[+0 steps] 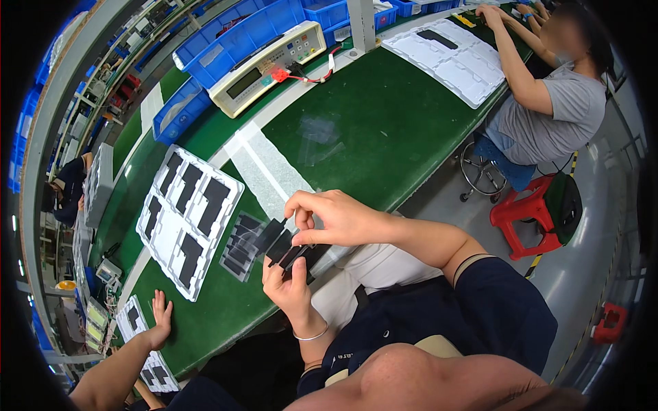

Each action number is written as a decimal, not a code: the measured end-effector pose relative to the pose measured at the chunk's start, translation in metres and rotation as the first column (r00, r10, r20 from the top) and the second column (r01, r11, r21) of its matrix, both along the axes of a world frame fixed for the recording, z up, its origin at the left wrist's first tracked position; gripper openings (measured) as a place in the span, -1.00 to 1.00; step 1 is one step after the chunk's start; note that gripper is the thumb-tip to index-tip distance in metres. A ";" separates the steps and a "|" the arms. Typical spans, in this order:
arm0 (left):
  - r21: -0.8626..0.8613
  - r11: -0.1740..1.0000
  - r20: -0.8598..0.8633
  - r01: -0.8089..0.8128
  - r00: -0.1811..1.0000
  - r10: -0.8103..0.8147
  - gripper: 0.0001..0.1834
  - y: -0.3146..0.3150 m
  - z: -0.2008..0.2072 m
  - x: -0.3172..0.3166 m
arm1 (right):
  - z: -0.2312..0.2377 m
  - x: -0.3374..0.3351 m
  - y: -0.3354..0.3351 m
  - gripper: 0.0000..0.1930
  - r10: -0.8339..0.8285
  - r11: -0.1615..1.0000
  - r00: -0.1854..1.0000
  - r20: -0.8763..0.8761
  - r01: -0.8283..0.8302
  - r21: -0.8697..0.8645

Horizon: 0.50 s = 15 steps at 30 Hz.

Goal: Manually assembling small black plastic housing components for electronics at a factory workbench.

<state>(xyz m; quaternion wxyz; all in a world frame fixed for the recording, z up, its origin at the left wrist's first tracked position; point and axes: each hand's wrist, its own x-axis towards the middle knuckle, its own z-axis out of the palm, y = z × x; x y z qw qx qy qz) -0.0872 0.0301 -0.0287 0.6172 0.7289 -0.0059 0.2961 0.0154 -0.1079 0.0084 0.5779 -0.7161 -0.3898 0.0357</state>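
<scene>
Your left hand (290, 293) grasps the black part (276, 241) between its fingers over the edge of the surface (219, 322); your right hand (337, 218) pinches at it from above. Its long axis seems to slant from left fingertips toward right ones; the fingers partly hide its ends, making its direction hard to tell.

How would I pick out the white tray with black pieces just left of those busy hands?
Find the long green workbench, then the beige bench instrument with its small display. Below that in the picture, left of the person's left hand, lies the white molded tray. It holds five black pieces, whereas the white tray at upper right shows only one.
</scene>
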 end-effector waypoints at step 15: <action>0.015 0.993 -0.024 -0.120 0.992 0.120 -0.86 0.000 0.010 0.010 | 0.061 0.023 0.009 -0.69 0.166 0.983 0.986 0.016 -0.167 0.071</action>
